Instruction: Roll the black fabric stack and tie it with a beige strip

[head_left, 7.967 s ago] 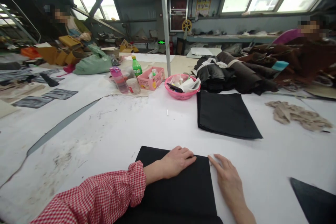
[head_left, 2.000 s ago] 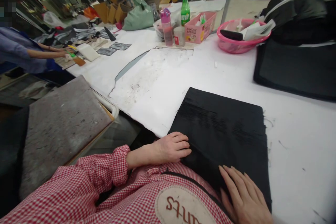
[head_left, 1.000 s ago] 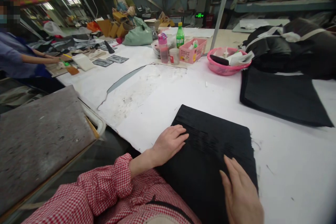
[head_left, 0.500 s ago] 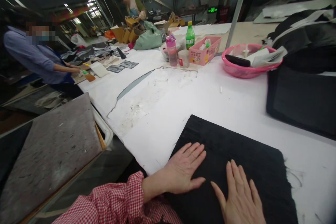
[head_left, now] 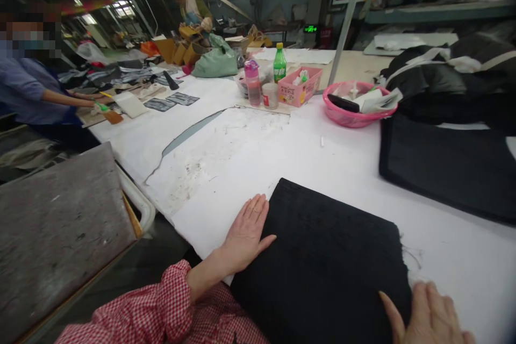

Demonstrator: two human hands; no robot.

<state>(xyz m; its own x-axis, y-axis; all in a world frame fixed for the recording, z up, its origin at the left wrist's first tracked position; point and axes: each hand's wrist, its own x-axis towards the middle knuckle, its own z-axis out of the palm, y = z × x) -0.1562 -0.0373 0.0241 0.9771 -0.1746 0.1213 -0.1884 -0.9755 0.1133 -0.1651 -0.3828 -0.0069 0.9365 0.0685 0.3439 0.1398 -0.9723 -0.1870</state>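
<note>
A black piece of fabric [head_left: 326, 247] lies flat on the white-covered table [head_left: 258, 156] in front of me, with loose threads at its right edge. My left hand [head_left: 248, 236] rests along the fabric's left edge, fingers stretched out, the thumb on top of the cloth. At the lower right edge is my right hand [head_left: 427, 314], its thumb on the fabric and its fingers beyond the edge on the table side. Part of the right hand is cut off by the frame. Neither hand grips anything.
A pink basin [head_left: 358, 118], a pink box [head_left: 300, 88], a green bottle [head_left: 279, 64] and a jar [head_left: 270, 95] stand farther back. Dark fabric [head_left: 447, 166] is stacked at right. A grey-brown board [head_left: 60, 215] lies left. One co-worker [head_left: 28, 83] works at the far left.
Both hands have moved apart from the fabric's middle, the left to its left edge, the right to its lower right edge. The view has turned slightly right.
</note>
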